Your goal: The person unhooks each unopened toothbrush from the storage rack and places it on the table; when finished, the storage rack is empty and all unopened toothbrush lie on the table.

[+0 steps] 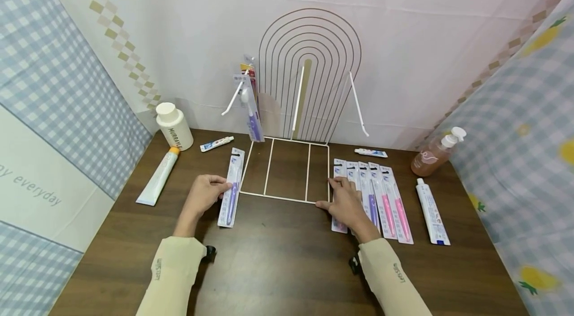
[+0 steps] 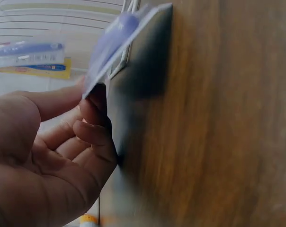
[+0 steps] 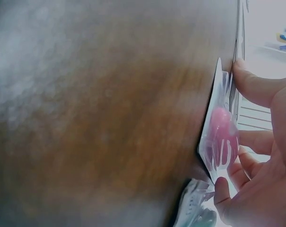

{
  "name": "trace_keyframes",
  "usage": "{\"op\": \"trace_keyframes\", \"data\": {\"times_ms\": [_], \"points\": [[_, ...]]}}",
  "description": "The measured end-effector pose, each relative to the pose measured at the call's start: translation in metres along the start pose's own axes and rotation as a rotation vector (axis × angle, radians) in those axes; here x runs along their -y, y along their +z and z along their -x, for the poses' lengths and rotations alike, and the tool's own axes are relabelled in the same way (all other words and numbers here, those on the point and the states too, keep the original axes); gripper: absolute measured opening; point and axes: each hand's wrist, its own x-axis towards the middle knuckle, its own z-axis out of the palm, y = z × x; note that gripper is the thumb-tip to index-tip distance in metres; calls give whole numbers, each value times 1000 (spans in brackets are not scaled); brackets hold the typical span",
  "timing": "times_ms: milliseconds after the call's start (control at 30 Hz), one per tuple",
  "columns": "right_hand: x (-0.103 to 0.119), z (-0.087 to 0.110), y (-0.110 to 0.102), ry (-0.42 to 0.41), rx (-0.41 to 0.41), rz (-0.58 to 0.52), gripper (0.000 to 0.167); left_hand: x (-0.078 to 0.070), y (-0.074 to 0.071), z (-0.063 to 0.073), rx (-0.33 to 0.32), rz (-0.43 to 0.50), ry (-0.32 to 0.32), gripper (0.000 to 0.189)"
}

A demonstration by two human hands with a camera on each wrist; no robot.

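Observation:
A packaged purple toothbrush (image 1: 231,189) is pinched at its left edge between the thumb and fingers of my left hand (image 1: 206,195), just left of the white wire rack (image 1: 287,198). The left wrist view shows the package (image 2: 112,45) blurred and tilted up from the table. My right hand (image 1: 345,202) lies at the rack's front right corner, thumb and forefinger spread along the wire. Under that hand is a packaged pink toothbrush (image 3: 222,132), partly hidden in the head view. Beside it lie several more packaged toothbrushes (image 1: 387,201) in a row.
A packaged toothbrush (image 1: 253,116) hangs from the rack's left hook (image 1: 233,99); the middle hook (image 1: 298,101) and right hook (image 1: 358,104) also jut forward. A white bottle (image 1: 176,129) and toothpaste tube (image 1: 159,176) stand left. A pump bottle (image 1: 432,156) and another tube (image 1: 432,214) are right.

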Motion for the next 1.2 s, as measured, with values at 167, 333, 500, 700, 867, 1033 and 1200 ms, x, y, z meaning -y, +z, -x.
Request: {"op": "trace_keyframes", "data": {"times_ms": [167,333,500,700,867,1033,1200], "points": [[0,1,-1,3,-1,-8,88,18,-3,-15,-16,-60,-1,26],[0,0,-1,1,3,-5,88,65,-1,-50,-32,-145,20,22],[0,0,-1,-3,5,-1,88,69,0,-53,-29,-160,31,23],[-1,0,0,-3,5,2,89,61,0,-46,-30,-167,84,26],[-1,0,0,-3,6,5,89,76,0,-57,-35,-199,89,29],[-1,1,1,5,12,0,89,88,-1,-64,-20,-162,70,30],[1,2,-1,2,5,-2,89,85,-2,-62,-18,-146,61,30]]}}
